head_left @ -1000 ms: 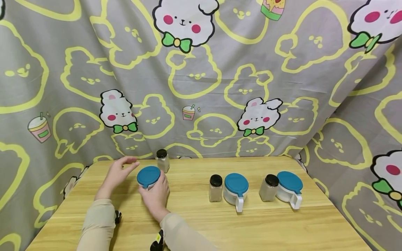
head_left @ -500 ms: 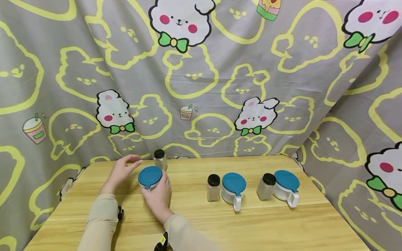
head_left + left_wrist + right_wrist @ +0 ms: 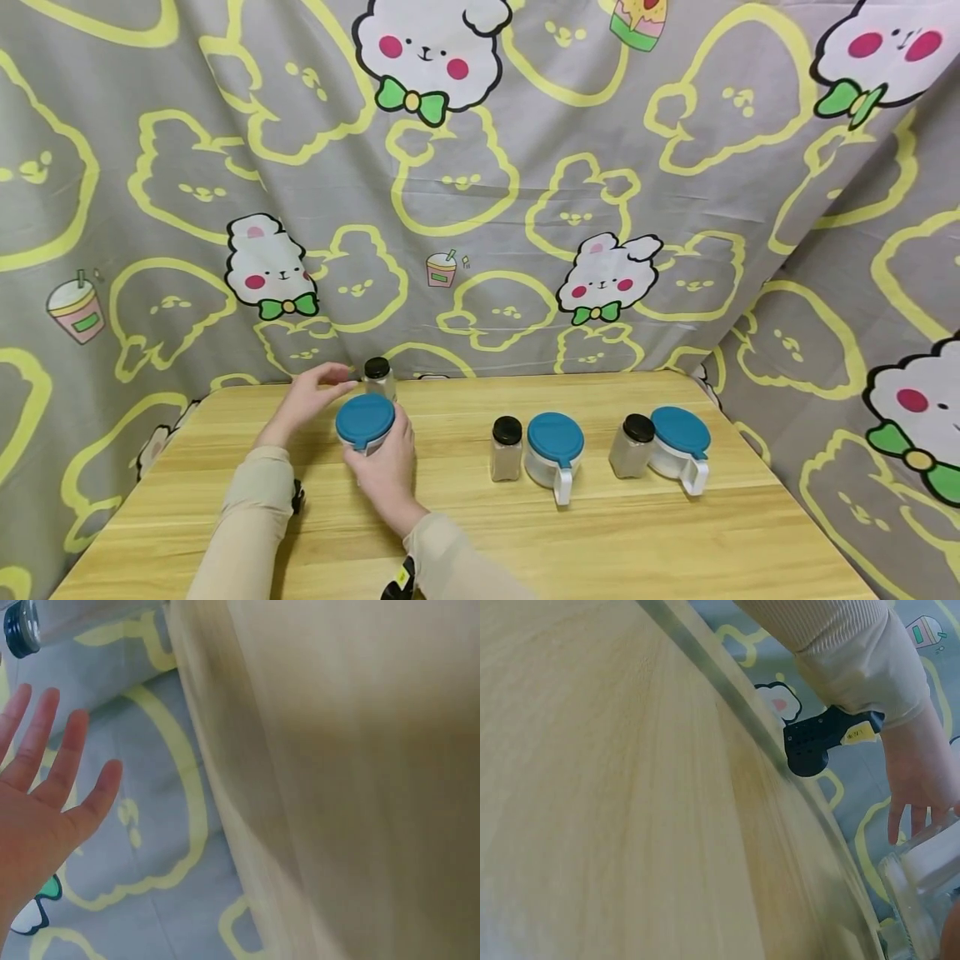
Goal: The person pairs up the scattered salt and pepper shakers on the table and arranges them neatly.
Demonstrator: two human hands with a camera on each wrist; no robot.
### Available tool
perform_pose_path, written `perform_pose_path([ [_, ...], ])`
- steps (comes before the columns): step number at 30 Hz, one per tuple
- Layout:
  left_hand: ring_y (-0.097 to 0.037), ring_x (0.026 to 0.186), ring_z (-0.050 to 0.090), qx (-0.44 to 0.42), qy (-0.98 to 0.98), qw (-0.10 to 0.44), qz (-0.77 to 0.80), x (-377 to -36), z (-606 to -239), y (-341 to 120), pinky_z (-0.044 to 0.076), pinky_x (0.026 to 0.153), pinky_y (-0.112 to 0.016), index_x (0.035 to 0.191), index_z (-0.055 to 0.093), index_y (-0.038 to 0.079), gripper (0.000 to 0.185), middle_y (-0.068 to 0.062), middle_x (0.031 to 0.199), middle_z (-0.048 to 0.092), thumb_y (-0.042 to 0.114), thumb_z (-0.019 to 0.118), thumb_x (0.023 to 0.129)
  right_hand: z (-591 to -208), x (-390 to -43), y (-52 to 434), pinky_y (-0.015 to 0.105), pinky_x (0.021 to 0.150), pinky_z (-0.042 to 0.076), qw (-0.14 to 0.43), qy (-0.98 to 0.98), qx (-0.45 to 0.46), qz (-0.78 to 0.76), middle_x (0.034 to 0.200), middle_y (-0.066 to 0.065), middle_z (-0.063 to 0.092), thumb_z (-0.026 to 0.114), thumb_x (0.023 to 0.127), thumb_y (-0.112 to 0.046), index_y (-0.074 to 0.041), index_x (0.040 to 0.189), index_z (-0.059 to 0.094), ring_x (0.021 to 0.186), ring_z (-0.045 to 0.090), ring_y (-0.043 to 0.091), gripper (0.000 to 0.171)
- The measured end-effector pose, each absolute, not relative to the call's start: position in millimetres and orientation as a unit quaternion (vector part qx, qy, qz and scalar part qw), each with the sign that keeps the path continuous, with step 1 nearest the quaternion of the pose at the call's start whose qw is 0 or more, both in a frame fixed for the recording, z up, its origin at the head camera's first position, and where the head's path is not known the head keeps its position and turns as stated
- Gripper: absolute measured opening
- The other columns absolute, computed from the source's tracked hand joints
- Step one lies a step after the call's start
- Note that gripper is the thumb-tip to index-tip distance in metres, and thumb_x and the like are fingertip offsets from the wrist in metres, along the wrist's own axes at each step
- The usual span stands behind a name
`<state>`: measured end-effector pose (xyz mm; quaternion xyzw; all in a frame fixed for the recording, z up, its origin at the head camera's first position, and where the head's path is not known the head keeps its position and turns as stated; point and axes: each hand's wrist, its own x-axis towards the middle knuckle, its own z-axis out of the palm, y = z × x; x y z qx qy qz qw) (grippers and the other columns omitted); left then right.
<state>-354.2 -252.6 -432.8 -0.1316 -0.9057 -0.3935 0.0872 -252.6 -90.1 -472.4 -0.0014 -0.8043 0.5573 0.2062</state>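
My right hand (image 3: 387,457) grips a clear jug with a blue lid (image 3: 365,421) standing on the wooden table (image 3: 600,533), left of centre. Just behind it stands a small spice jar with a black cap (image 3: 377,377). My left hand (image 3: 333,382) hovers open beside that jar, fingertips nearly at it, holding nothing. The left wrist view shows the open palm (image 3: 45,780) with straight fingers and the jar's black cap (image 3: 19,626) at the upper left. The right wrist view catches the jug's clear wall (image 3: 922,900) and the left sleeve (image 3: 847,660).
To the right stand two more pairs: a spice jar (image 3: 506,448) beside a blue-lidded jug (image 3: 555,450), and another jar (image 3: 630,446) beside another jug (image 3: 678,446). A cartoon-print cloth (image 3: 480,208) hangs behind and to the right of the table.
My left hand has reached right and farther back, closing on the black-capped jar. My right hand has shifted the blue-lidded jug slightly to the right.
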Motion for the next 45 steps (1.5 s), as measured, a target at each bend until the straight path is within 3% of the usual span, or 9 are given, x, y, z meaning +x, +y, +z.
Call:
perform_pose_path([
  [21, -0.045, 0.129, 0.048, -0.146, -0.901, 0.019, -0.409, -380.9, -435.9, -225.3, 0.041, 0.107, -0.058, 0.141, 0.046, 0.000, 0.069, -0.027, 0.140, 0.051, 0.031, 0.075, 0.086, -462.9, -241.2, -64.6, 0.046, 0.099, 0.048, 0.187, -0.806, 0.010, 0.561, 0.134, 0.005, 0.052, 0.084, 0.069, -0.033, -0.015, 0.142, 0.039, 0.121, 0.053, 0.023, 0.088],
  [30, -0.036, 0.110, 0.059, -0.168, -0.899, 0.032, -0.404, -388.9, -437.2, -220.1, 0.049, 0.094, -0.049, 0.133, 0.054, -0.001, 0.059, -0.023, 0.124, 0.062, 0.022, 0.077, 0.084, -460.1, -237.3, -56.1, 0.046, 0.099, 0.049, 0.197, -0.801, 0.022, 0.564, 0.133, 0.005, 0.052, 0.084, 0.071, -0.033, -0.013, 0.141, 0.040, 0.120, 0.054, 0.023, 0.086],
  [38, -0.025, 0.095, 0.057, -0.178, -0.900, 0.025, -0.398, -392.2, -438.0, -221.7, 0.047, 0.083, -0.034, 0.128, 0.058, 0.000, 0.053, -0.019, 0.113, 0.066, 0.017, 0.079, 0.082, -457.8, -233.1, -47.9, 0.048, 0.101, 0.047, 0.177, -0.800, 0.022, 0.573, 0.137, 0.004, 0.050, 0.083, 0.073, -0.035, -0.014, 0.144, 0.037, 0.123, 0.052, 0.023, 0.088],
  [45, -0.034, 0.106, 0.062, -0.174, -0.900, 0.026, -0.399, -390.5, -438.0, -221.2, 0.050, 0.090, -0.044, 0.130, 0.057, -0.001, 0.060, -0.021, 0.119, 0.065, 0.022, 0.081, 0.080, -459.6, -230.5, -42.2, 0.049, 0.100, 0.047, 0.188, -0.800, 0.025, 0.569, 0.136, 0.006, 0.051, 0.084, 0.072, -0.034, -0.013, 0.144, 0.037, 0.123, 0.051, 0.024, 0.089],
])
